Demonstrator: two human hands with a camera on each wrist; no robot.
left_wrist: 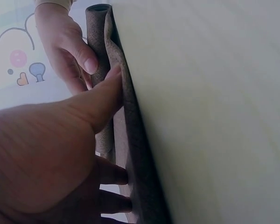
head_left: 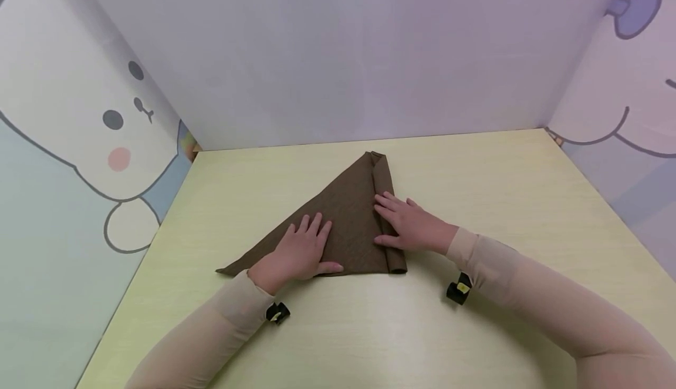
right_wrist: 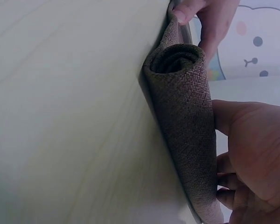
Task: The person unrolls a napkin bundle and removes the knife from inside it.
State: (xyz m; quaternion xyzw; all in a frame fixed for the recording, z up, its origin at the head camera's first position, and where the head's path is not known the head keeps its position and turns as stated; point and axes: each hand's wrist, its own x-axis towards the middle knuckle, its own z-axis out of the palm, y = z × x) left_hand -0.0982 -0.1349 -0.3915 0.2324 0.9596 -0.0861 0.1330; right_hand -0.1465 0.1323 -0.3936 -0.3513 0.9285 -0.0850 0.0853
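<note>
A brown cloth (head_left: 348, 207) lies on the table in a triangle, its long point toward the left. Along its right side the fabric is rolled into a tube (head_left: 384, 178), and the right wrist view shows the coiled layers at the near end of the roll (right_wrist: 184, 102). My left hand (head_left: 301, 251) rests on the flat part with fingers spread and thumb near the front edge. My right hand (head_left: 414, 225) lies against the roll, its fairly straight fingers reaching over the top onto the flat fabric.
The pale wooden table (head_left: 475, 189) reaches back to a plain light wall (head_left: 343, 54). Side panels with cartoon animals stand at left (head_left: 79, 101) and right (head_left: 623, 84). A small black device is worn at each wrist (head_left: 278, 313).
</note>
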